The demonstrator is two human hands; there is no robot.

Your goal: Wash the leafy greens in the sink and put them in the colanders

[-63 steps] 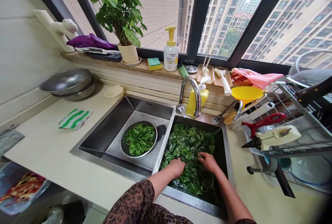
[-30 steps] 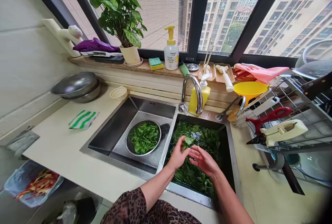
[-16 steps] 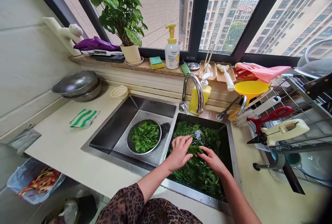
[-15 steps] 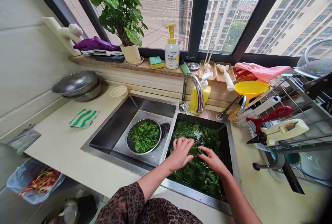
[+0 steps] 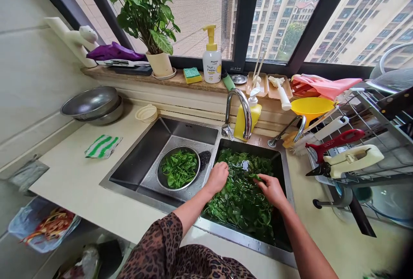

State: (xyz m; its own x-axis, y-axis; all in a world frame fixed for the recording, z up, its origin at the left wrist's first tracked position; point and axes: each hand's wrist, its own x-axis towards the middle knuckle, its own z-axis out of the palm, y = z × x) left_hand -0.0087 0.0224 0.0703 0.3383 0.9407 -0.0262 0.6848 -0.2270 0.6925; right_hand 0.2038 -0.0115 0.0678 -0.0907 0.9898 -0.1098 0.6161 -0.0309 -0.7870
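Note:
Leafy greens (image 5: 241, 210) float in water in the right sink basin (image 5: 284, 193). My right hand (image 5: 273, 190) is over the basin's right half, its fingers pinched on a green leaf sprig (image 5: 256, 177). At the basin's left side is my left hand (image 5: 217, 178), closed with its fingers curled under; whatever it may hold is hidden. In the left sink basin (image 5: 135, 173) a round metal bowl (image 5: 158, 175) holds more leafy greens (image 5: 179, 168).
A curved faucet (image 5: 247, 111) rises behind the divider, beside a yellow bottle (image 5: 240, 124). At right stands a wire dish rack (image 5: 358, 111) with a red-handled tool (image 5: 338, 141). Metal bowls (image 5: 92, 104) and a striped cloth (image 5: 103, 146) lie on the left counter.
My hands have moved apart: the left shifted left and its fingers curled in, the right shifted right with a leaf sprig. The view has tilted slightly.

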